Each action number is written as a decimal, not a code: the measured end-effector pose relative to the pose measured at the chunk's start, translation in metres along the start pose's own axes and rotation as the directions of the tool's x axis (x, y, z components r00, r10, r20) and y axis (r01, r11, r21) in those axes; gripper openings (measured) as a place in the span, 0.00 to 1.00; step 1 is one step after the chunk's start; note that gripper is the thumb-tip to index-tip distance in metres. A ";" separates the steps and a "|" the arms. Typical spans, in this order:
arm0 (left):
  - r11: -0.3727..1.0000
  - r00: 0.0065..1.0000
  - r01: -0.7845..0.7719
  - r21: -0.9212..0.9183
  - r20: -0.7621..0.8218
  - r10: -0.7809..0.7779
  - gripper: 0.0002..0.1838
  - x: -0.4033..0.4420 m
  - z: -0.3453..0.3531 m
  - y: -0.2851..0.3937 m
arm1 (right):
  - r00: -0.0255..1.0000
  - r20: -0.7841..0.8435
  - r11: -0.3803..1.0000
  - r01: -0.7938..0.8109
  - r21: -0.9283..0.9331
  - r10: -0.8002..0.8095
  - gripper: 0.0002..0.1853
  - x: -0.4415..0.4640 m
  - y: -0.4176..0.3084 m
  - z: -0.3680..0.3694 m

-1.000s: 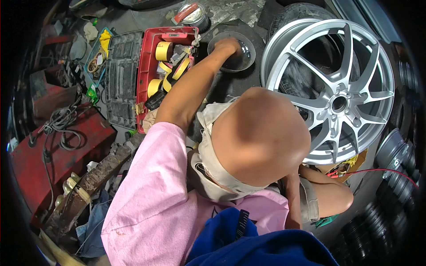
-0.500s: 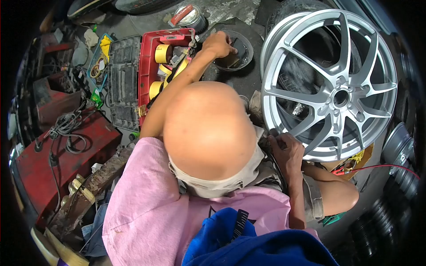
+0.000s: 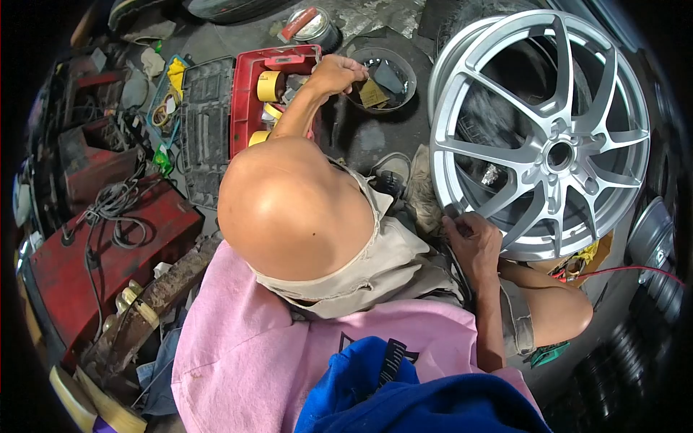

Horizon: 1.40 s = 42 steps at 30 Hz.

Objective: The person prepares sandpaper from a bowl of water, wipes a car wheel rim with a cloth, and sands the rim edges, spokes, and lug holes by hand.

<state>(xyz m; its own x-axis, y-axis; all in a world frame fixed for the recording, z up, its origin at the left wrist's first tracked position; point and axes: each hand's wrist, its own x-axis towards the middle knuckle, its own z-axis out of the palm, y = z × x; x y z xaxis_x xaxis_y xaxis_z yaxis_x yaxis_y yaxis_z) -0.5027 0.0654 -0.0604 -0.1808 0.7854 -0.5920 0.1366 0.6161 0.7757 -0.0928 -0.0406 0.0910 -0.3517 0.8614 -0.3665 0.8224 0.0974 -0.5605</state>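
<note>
Since the earlier view, the left hand (image 3: pixel 334 75) has drawn leftward to the rim of the bowl (image 3: pixel 413 86), baring a tan sheet (image 3: pixel 373 94), seemingly sandpaper, and a grey piece (image 3: pixel 390 77) just right of its fingers. Those fingers curl, tips close together; whether they pinch anything I cannot tell. Keeping them over the bowl would probably catch drips. Farther right stands a silver alloy wheel (image 3: pixel 538 160); the right hand's (image 3: pixel 474 247) fingers curl beside its lower edge, grip unclear. Left of the left fingers sits a red toolbox (image 3: pixel 244 90).

No text, brand or number is legible. The black tag (image 3: pixel 390 363) on the blue cloth (image 3: pixel 433 404) bears white marks, too small to read.
</note>
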 end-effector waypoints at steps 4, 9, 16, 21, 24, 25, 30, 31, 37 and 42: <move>0.995 0.999 -0.038 -0.095 0.034 0.041 0.10 -0.005 -0.005 -0.001 | 1.000 0.003 1.000 -0.001 0.006 0.001 0.15 0.000 -0.001 0.000; 0.981 0.990 -0.143 -0.131 -0.011 0.143 0.08 -0.017 0.000 0.005 | 1.000 0.001 1.000 0.006 -0.006 -0.006 0.14 0.000 -0.002 -0.002; 0.546 0.803 -0.511 0.664 0.140 0.580 0.12 -0.077 0.043 -0.005 | 1.000 0.016 1.000 -0.020 0.005 0.020 0.15 0.001 -0.002 -0.002; 0.631 0.829 -0.473 0.615 0.068 0.555 0.13 -0.100 0.053 -0.013 | 1.000 -0.007 1.000 0.008 -0.003 -0.008 0.15 0.001 0.000 0.000; 0.674 0.815 -0.479 0.563 0.000 0.579 0.12 -0.103 0.057 -0.006 | 1.000 0.009 1.000 -0.018 0.017 0.018 0.15 0.001 0.000 -0.001; 0.662 0.775 -0.515 0.544 -0.034 0.631 0.10 -0.101 0.058 -0.006 | 1.000 0.007 1.000 -0.022 0.016 0.022 0.15 0.000 0.001 -0.002; 0.657 0.750 -0.541 0.525 -0.053 0.659 0.09 -0.093 0.050 0.001 | 1.000 -0.003 1.000 0.002 0.021 -0.002 0.15 0.001 0.003 0.002; 0.837 0.857 -0.439 0.326 -0.127 0.499 0.08 -0.090 0.048 0.000 | 1.000 -0.002 1.000 0.001 0.021 -0.001 0.15 0.002 0.003 0.001; 0.946 0.969 -0.220 -0.237 -0.169 0.183 0.08 -0.058 0.027 -0.015 | 1.000 0.007 1.000 0.004 -0.018 -0.004 0.15 0.003 -0.002 -0.002; 0.980 0.982 -0.182 0.084 -0.043 0.186 0.09 -0.058 0.023 -0.009 | 0.999 -0.025 1.000 0.027 -0.009 -0.028 0.14 0.000 0.003 0.001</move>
<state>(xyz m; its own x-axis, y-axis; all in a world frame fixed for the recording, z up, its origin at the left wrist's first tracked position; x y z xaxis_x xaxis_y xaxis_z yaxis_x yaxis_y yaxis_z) -0.4706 0.0154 -0.0380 -0.1939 0.8831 -0.4273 0.2489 0.4655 0.8493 -0.0909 -0.0412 0.0890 -0.3631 0.8705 -0.3323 0.8166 0.1256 -0.5634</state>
